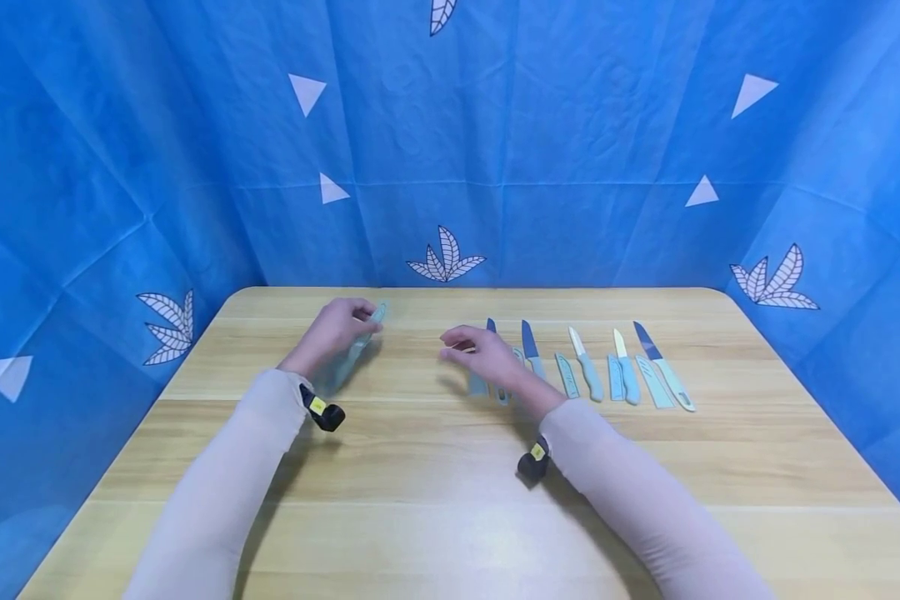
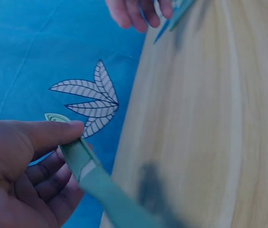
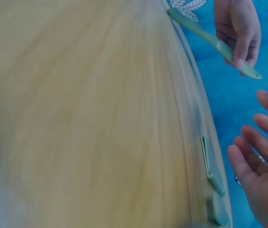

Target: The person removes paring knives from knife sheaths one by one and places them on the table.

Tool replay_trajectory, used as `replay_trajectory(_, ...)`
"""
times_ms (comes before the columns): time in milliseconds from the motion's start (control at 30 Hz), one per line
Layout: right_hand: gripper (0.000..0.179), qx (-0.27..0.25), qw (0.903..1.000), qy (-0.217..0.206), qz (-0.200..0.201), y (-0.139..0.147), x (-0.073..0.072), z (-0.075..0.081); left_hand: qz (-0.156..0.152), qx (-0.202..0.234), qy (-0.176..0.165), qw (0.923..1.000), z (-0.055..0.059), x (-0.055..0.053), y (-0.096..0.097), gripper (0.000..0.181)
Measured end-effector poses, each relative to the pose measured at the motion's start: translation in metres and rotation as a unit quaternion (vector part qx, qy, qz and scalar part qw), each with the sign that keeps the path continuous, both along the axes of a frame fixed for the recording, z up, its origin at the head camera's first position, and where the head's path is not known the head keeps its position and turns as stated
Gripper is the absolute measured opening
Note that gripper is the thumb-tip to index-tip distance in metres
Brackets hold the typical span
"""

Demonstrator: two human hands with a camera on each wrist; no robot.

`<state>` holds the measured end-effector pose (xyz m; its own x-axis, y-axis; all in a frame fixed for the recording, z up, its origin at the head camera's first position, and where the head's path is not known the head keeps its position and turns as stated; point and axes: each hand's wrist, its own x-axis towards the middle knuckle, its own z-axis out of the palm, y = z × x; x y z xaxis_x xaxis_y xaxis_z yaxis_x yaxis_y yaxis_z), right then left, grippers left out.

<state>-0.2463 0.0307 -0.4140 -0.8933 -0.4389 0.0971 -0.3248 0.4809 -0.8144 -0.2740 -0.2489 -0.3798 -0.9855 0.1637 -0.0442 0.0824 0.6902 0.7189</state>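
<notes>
My left hand (image 1: 337, 327) is over the left part of the table. Its thumb and fingers pinch the green sheath (image 2: 77, 154) of a small knife. The light green knife handle (image 2: 119, 202) points out of the sheath, back toward my forearm, and a pale bit of blade shows between them. Near the table's middle, my right hand (image 1: 487, 354) holds nothing. In the right wrist view its fingers (image 3: 254, 147) are spread and slightly bent. From the head view, this hand and wrist partly cover a knife with a dark blade (image 1: 491, 325) and a sheath (image 1: 477, 385).
Right of my right hand lies a row of knives beside their sheaths. They include a dark-bladed knife (image 1: 531, 343), two pale-bladed knives (image 1: 588, 371) and a larger knife (image 1: 671, 375) at the end. A blue patterned curtain (image 1: 570, 125) hangs behind the wooden table (image 1: 420, 500).
</notes>
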Motion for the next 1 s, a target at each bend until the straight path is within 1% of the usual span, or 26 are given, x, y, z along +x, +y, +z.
replay_trajectory(100, 0.039, -0.002, 1.0, -0.004, 0.003, -0.004, 0.0, 0.0, 0.004, 0.051, -0.015, 0.9986, 0.004, 0.002, -0.003, 0.029)
replay_trajectory(233, 0.041, -0.007, 0.9998, -0.016, 0.013, -0.009, 0.001, 0.001, 0.013, 0.131, -0.036, 0.9907, 0.008, 0.005, -0.004, 0.027)
replay_trajectory(300, 0.043, -0.009, 0.9995, -0.021, 0.021, -0.012, 0.002, 0.002, 0.017, 0.153, -0.041, 0.9872, 0.009, 0.006, -0.003, 0.027)
replay_trajectory(400, 0.045, -0.017, 0.9988, -0.033, 0.032, -0.015, 0.004, 0.002, 0.013, 0.175, -0.045, 0.9834, 0.01, 0.007, -0.002, 0.03)
replay_trajectory(567, 0.05, -0.057, 0.9936, -0.082, 0.054, -0.021, 0.008, 0.0, 0.012, 0.238, -0.056, 0.9695, 0.01, 0.012, 0.002, 0.034)
replay_trajectory(667, 0.055, -0.091, 0.9862, -0.122, 0.067, -0.024, 0.009, -0.002, 0.009, 0.272, -0.057, 0.9605, 0.009, 0.015, 0.003, 0.031)
replay_trajectory(700, 0.057, -0.098, 0.9839, -0.131, 0.071, -0.025, 0.01, -0.003, 0.006, 0.278, -0.057, 0.9589, 0.008, 0.016, 0.003, 0.031)
replay_trajectory(767, 0.06, -0.117, 0.9781, -0.151, 0.083, -0.027, 0.011, -0.003, 0.004, 0.298, -0.058, 0.9526, 0.006, 0.018, 0.004, 0.028)
replay_trajectory(800, 0.061, -0.131, 0.9737, -0.163, 0.09, -0.028, 0.012, -0.004, 0.002, 0.307, -0.058, 0.9499, 0.006, 0.019, 0.004, 0.028)
replay_trajectory(867, 0.062, -0.162, 0.963, -0.186, 0.108, -0.03, 0.013, -0.004, 0.003, 0.33, -0.064, 0.9419, 0.005, 0.021, 0.004, 0.03)
replay_trajectory(933, 0.061, -0.197, 0.9494, -0.21, 0.126, -0.031, 0.014, -0.005, 0.008, 0.358, -0.073, 0.931, 0.004, 0.023, 0.005, 0.031)
replay_trajectory(1000, 0.058, -0.226, 0.9364, -0.23, 0.138, -0.033, 0.014, -0.005, 0.01, 0.377, -0.083, 0.9224, 0.003, 0.025, 0.006, 0.035)
